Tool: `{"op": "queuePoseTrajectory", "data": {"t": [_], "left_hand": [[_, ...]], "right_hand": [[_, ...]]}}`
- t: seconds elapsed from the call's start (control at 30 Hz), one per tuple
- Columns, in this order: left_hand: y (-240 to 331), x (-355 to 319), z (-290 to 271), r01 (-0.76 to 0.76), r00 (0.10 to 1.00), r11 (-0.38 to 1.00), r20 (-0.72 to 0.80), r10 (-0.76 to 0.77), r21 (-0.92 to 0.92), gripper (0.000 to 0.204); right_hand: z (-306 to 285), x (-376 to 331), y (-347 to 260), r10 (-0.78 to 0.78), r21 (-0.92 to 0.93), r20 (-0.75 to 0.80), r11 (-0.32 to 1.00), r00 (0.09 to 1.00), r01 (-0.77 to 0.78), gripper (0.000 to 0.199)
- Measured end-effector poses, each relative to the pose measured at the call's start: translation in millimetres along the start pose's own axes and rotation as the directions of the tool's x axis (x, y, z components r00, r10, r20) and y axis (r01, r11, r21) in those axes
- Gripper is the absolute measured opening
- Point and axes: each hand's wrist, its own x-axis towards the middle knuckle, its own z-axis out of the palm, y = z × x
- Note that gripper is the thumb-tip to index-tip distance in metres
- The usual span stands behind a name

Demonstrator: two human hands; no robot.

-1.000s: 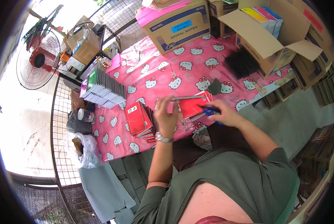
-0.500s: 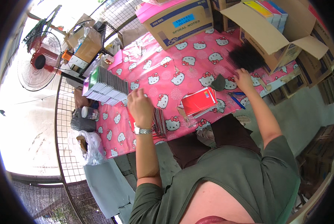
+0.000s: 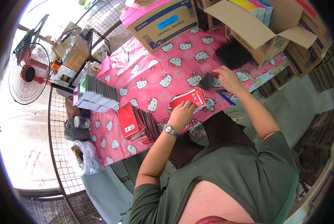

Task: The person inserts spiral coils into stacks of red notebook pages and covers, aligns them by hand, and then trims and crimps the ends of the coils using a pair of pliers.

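My left hand [image 3: 182, 116] lies on a small pile of red notebooks [image 3: 192, 98] near the table's front edge, its fingers bent and pressed on the top red notebook. My right hand [image 3: 228, 79] hovers to the right of the pile, fingers drawn together as in a pinch; what they hold, if anything, is too small to make out. Just left of it sits a dark grey-green lump [image 3: 205, 81]. Behind it lies a bundle of thin black strands [image 3: 233, 53]. Left of my left wrist, red spiral notebooks [image 3: 135, 123] lie in a leaning stack.
A block of stacked spiral notebooks [image 3: 96, 93] stands at the table's left. Blue pen-like tools [image 3: 226, 98] lie near the front right edge. At the back are a closed carton [image 3: 163, 28] and an open carton [image 3: 245, 28] holding notebooks. A fan [image 3: 29, 74] stands far left.
My left hand has moved right from the leaning red stack to the small pile, uncovering the stack. My right hand has drawn slightly left, away from the black strands. The whole view has shifted.
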Motion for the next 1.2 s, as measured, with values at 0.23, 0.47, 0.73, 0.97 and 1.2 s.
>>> {"op": "queuePoseTrajectory", "data": {"t": [0.23,0.47,0.73,0.97,1.2], "left_hand": [[-18,-11,-7,0.018,0.996,0.984,-0.083,-0.033,-0.175,0.026],[-4,13,-19,0.225,0.914,0.968,-0.319,-0.25,-0.115,0.03],[-12,8,-8,0.034,0.891,0.994,-0.448,-0.078,-0.106,0.024],[-6,7,-22,0.058,0.918,0.973,-0.372,-0.14,-0.222,0.014],[-4,8,-17,0.096,0.909,0.974,-0.381,-0.171,-0.207,0.016]], "right_hand": [[1,-25,-68,0.237,0.253,0.049,0.937,0.97,-0.242,0.03],[76,-76,-112,0.173,0.544,-0.008,0.827,0.985,-0.141,0.057],[25,-39,-96,0.014,0.378,0.285,0.917,0.958,-0.126,0.04],[21,-20,-90,-0.156,0.286,0.14,0.952,0.978,0.111,0.028],[24,-24,-87,-0.154,0.339,0.207,0.938,0.966,0.077,0.032]]}}
